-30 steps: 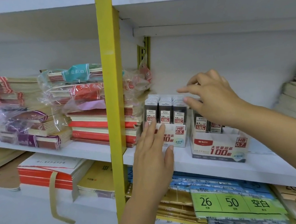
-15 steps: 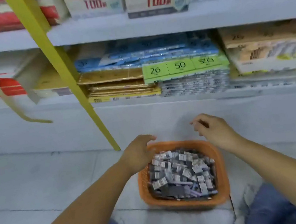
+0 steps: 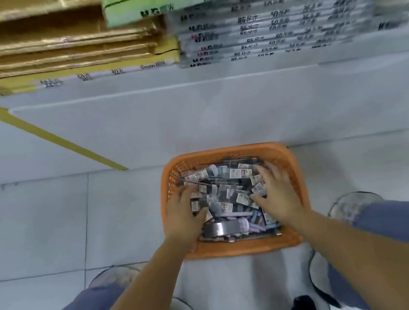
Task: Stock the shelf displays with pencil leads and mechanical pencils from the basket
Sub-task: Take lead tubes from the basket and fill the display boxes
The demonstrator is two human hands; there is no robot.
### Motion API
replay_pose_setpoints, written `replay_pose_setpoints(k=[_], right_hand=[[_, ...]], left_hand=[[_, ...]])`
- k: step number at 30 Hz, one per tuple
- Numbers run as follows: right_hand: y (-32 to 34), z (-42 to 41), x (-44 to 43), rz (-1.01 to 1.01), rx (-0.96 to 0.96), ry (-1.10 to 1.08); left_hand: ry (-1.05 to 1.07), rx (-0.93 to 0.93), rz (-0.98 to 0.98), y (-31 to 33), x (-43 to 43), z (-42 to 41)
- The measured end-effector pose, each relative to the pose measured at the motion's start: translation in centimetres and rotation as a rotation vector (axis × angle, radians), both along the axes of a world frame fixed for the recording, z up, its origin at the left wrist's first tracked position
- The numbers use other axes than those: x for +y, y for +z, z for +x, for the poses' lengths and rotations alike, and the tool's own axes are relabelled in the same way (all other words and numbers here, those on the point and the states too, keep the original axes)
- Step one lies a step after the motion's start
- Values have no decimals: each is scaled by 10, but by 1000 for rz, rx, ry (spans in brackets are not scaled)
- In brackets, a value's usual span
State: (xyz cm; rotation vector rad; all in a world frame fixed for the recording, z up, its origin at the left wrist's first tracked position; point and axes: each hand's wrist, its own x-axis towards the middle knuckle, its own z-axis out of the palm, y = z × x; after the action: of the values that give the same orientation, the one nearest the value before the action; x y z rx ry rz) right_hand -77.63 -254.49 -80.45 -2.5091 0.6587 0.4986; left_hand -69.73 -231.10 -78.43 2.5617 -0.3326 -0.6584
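Hands: left hand [image 3: 184, 216] and right hand [image 3: 278, 197] lie on the heap with fingers spread apart and thumbs turned inward. Nothing is plainly pinched, though blur smears the fingertips.
Lead packs: pencil lead packs [image 3: 225, 196] fill the gap between both palms and touch each, jumbled with no shared long axis.
Pencils: lilac pieces [image 3: 243, 223] run left to right along the near edge, between the wrists; too blurred to name surely.
Basket: orange basket [image 3: 239, 250], left hand by its left wall, right hand by its right wall, neither nearer the middle.
Coming move: probably an inward scoop toward the centre.
Change: half a second ago both hands hovered over the far rim with fingers curled; now they are down inside.
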Motion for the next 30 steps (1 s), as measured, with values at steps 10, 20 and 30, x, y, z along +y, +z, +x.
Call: replay_pose_setpoints(k=[10, 20, 30], right_hand=[[-15, 29, -10, -87, 75, 128], [-5, 39, -27, 455, 143, -92], [-6, 20, -27, 583, 48, -221]], left_hand=[[-116, 16, 57, -29, -23, 35], [-31, 112, 52, -28, -29, 51], [-77, -21, 116, -26, -30, 51]])
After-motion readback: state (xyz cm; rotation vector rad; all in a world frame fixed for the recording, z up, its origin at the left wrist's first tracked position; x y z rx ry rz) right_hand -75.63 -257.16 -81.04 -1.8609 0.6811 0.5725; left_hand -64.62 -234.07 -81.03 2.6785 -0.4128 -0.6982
